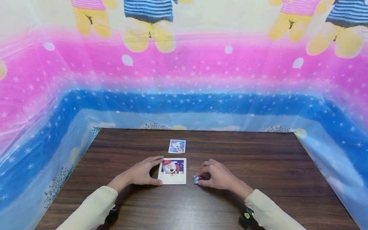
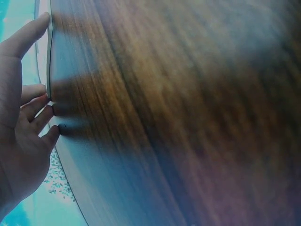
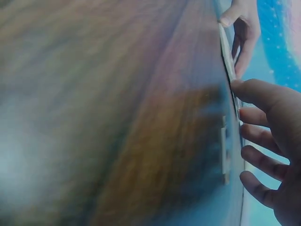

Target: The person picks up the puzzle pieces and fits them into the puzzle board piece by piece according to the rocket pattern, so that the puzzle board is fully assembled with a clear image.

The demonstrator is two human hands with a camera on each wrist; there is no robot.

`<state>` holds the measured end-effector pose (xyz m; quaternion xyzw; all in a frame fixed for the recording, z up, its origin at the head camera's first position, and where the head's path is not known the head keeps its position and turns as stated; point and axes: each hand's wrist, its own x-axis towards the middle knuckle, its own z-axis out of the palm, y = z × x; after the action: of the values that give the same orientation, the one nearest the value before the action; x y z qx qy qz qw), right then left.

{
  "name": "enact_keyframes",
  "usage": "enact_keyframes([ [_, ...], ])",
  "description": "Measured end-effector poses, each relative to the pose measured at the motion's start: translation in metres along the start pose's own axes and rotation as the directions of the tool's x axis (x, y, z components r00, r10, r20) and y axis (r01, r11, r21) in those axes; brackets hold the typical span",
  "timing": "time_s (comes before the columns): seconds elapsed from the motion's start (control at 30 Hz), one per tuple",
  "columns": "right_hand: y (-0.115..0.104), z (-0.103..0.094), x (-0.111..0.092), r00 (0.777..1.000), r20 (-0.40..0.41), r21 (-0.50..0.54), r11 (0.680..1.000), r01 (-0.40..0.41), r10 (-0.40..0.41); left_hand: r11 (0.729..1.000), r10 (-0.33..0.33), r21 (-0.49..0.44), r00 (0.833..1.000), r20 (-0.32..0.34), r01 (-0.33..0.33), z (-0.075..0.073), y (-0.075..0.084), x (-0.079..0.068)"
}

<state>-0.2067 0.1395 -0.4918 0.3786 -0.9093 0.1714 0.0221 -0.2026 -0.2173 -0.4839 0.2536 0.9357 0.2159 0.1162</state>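
A square puzzle board (image 1: 172, 182) with a white frame lies on the table; its upper part shows a white cartoon dog in a red hat, its lower part is pale. My left hand (image 1: 141, 172) rests at the board's left side, thumb at the near corner and fingertips at the far one. To the right of the board, my right hand (image 1: 215, 175) pinches a small blue puzzle piece (image 1: 196, 180) between thumb and forefinger, low over the table. Something thin and flat (image 3: 224, 150) lies on the table by that hand's other fingers, mostly hidden from the head view.
Beyond the board lies a square picture card (image 1: 177, 146) with a similar dog. The brown wooden table (image 1: 244, 150) is bordered at the back and sides by a printed cloth (image 1: 184, 103) in pink and blue.
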Motion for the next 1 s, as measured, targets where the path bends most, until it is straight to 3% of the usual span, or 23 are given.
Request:
enact_keyframes([
  [0.3,-0.013,-0.001,0.021,1.0,-0.022,0.009,1.0,0.012,-0.012,1.0,0.006,0.01,1.0,0.0,-0.006,-0.001,0.0,0.0],
  [0.7,-0.036,0.019,0.054,0.993,-0.104,0.025,0.998,0.06,-0.057,1.0,-0.001,0.008,1.0,0.003,0.001,0.0,-0.001,0.0],
  [1.0,-0.052,0.033,0.072,0.994,-0.089,0.027,0.997,0.073,-0.07,1.0,0.003,0.006,1.0,0.0,-0.003,0.0,0.0,0.0],
])
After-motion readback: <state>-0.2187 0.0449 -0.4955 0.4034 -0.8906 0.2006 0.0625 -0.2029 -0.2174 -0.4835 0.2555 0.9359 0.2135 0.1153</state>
